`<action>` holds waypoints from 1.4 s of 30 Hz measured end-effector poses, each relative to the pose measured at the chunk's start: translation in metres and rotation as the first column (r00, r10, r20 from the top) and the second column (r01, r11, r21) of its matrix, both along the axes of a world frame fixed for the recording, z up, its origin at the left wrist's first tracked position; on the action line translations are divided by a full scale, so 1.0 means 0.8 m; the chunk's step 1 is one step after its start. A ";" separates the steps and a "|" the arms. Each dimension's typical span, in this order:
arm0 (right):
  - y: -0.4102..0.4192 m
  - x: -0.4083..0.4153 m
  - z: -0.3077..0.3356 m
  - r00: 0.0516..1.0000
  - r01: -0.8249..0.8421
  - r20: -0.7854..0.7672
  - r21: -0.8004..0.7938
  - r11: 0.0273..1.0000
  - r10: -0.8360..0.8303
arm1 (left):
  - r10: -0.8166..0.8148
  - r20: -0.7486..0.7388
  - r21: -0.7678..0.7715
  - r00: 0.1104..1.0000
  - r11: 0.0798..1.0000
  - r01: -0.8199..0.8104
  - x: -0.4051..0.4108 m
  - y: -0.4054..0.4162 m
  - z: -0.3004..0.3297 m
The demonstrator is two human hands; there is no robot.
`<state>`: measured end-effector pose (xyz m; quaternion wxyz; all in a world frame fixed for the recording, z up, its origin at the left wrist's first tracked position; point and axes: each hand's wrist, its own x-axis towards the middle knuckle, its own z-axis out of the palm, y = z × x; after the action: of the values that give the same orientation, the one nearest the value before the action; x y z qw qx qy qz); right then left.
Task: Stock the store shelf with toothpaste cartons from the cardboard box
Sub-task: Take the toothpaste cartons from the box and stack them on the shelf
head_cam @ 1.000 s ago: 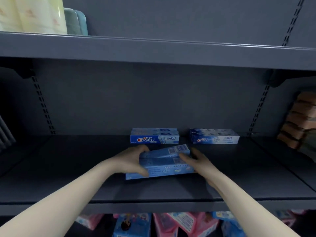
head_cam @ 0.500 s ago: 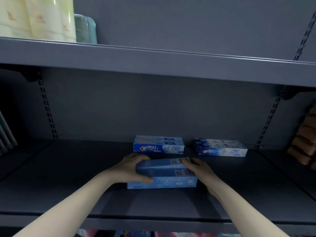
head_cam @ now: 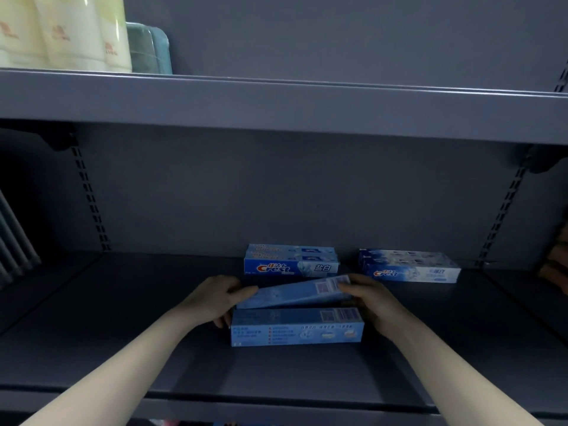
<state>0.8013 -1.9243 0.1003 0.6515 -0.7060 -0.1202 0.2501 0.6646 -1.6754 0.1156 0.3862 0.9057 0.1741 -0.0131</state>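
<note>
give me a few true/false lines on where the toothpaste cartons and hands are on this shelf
1. Both hands hold the tilted carton. True: left hand and right hand grip its ends.
2. The front carton stands upright. False: it lies flat on the shelf.
3. Two stacks sit at the back. True: the left stack and right stack.
4. The upper shelf holds toothpaste. False: pale packages sit there.

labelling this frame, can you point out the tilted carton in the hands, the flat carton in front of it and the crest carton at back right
tilted carton [head_cam: 292,293], head view, its pale blue upper face
flat carton [head_cam: 296,331], head view, printed front face
back right Crest carton [head_cam: 412,272], head view, front face
</note>
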 end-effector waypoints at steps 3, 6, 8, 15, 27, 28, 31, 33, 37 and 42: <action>0.001 0.005 0.000 0.999 0.007 -0.044 0.128 0.992 -0.002 | 0.083 0.063 -0.118 0.995 0.990 -0.075 0.004 0.003 0.006; 0.004 0.004 -0.008 0.999 -0.007 0.042 0.098 0.995 0.002 | 0.138 0.071 -0.228 0.988 0.966 -0.119 0.006 0.007 0.004; 0.004 0.004 -0.016 0.993 0.012 0.116 0.085 0.996 -0.022 | 0.159 0.058 -0.242 0.986 0.960 -0.140 0.006 0.008 -0.003; -0.002 0.013 -0.020 0.985 -0.016 0.173 0.038 0.999 0.009 | 0.144 0.086 -0.247 0.986 0.962 -0.119 0.003 0.010 -0.012; 0.003 0.011 -0.019 0.921 0.097 0.386 -0.104 0.990 -0.050 | 0.199 0.287 -0.170 0.937 0.973 -0.154 0.007 0.014 -0.026; 0.004 0.013 -0.020 0.920 0.109 0.388 -0.106 0.988 -0.059 | 0.200 0.297 -0.166 0.934 0.974 -0.155 0.009 0.014 -0.027; 0.008 0.022 -0.020 0.919 0.160 0.382 -0.140 0.977 -0.096 | 0.213 0.312 -0.151 0.926 0.973 -0.173 0.017 0.014 -0.028; 0.012 0.028 -0.019 0.921 0.188 0.371 -0.162 0.969 -0.117 | 0.231 0.320 -0.150 0.919 0.970 -0.192 0.024 0.013 -0.029; 0.017 0.036 -0.017 0.913 0.221 0.383 -0.186 0.957 -0.136 | 0.266 0.349 -0.143 0.899 0.963 -0.230 0.039 0.009 -0.030; 0.023 0.044 -0.017 0.900 0.254 0.408 -0.211 0.944 -0.151 | 0.336 0.373 -0.122 0.865 0.942 -0.313 0.058 0.011 -0.033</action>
<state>0.8368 -1.9059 0.0867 0.5396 -0.8291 -0.1376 0.0500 0.7109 -1.6668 0.0891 0.4353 0.8365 0.2433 0.2270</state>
